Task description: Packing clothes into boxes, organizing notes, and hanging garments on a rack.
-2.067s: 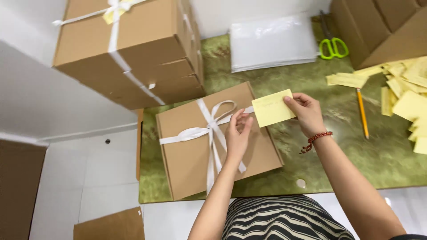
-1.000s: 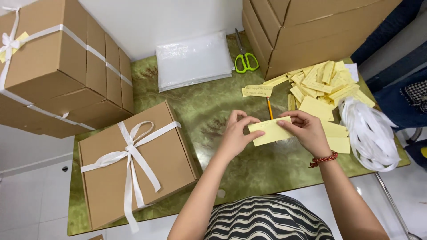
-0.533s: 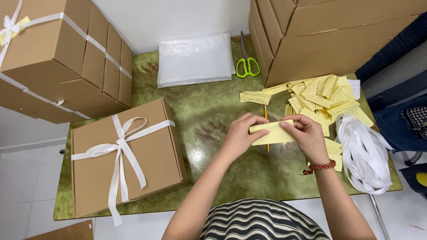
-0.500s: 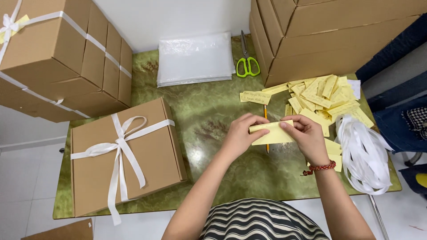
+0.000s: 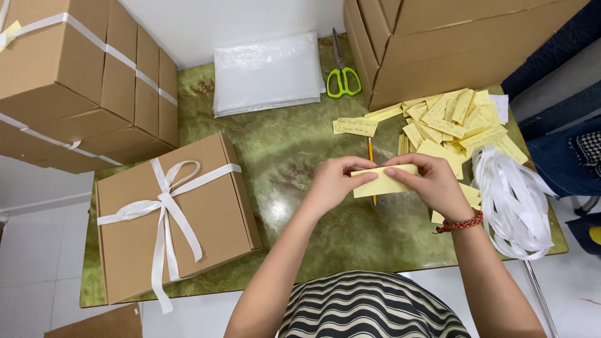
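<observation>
Your left hand and right hand both pinch the yellow slip; uneven pressure could crease it crookedly over the pencil at twelve o'clock.

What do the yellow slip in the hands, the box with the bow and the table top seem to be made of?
Yellow slip: thin matte paper, it seems; it bends between both hands.
Box: brown cardboard, dull, with folded flap edges.
Bow: white ribbon with a slight sheen, fabric or plastic, hard to tell.
Table top: glossy green, marble-like veining; stone or imitation.
</observation>
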